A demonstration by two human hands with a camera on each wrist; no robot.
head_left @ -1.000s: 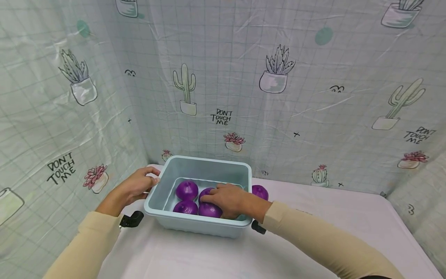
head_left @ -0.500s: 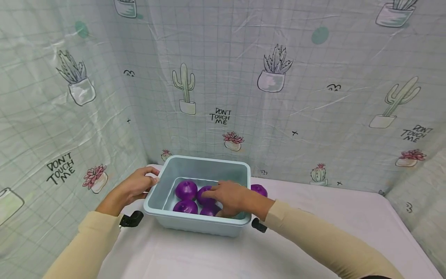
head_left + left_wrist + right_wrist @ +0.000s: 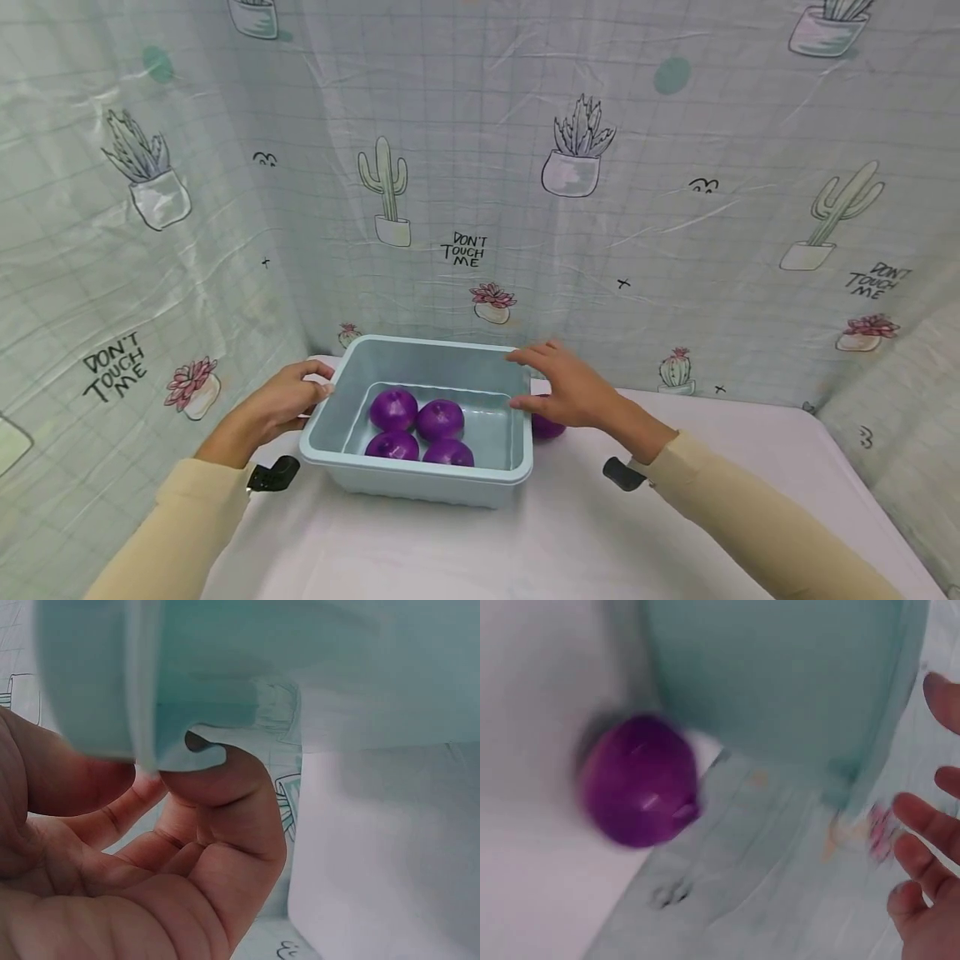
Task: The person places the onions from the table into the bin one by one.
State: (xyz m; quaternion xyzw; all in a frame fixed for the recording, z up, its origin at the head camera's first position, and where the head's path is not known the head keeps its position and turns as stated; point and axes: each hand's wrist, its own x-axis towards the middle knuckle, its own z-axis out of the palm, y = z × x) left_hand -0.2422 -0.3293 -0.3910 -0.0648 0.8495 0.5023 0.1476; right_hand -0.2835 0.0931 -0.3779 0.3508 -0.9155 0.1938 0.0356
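Note:
A pale blue plastic bin point(image 3: 420, 492) stands on the table with several glossy purple onions point(image 3: 441, 419) on its floor. My left hand point(image 3: 283, 402) grips the bin's left rim; in the left wrist view its thumb point(image 3: 82, 780) lies at the rim and a curled finger hooks under the edge. Over the bin's right rim hovers my right hand point(image 3: 573, 387), fingers spread and holding nothing. Another purple onion point(image 3: 641, 781) lies on the table just outside the bin's right side, partly hidden by the right hand in the head view.
A white table point(image 3: 600, 533) carries the bin near its back edge. Behind and to the left hangs a sheet point(image 3: 450, 100) printed with cacti, close to the bin's far side.
My right hand has lifted out of the bin and moved right, over its right rim, leaving the onions inside uncovered. The left hand keeps its grip on the rim.

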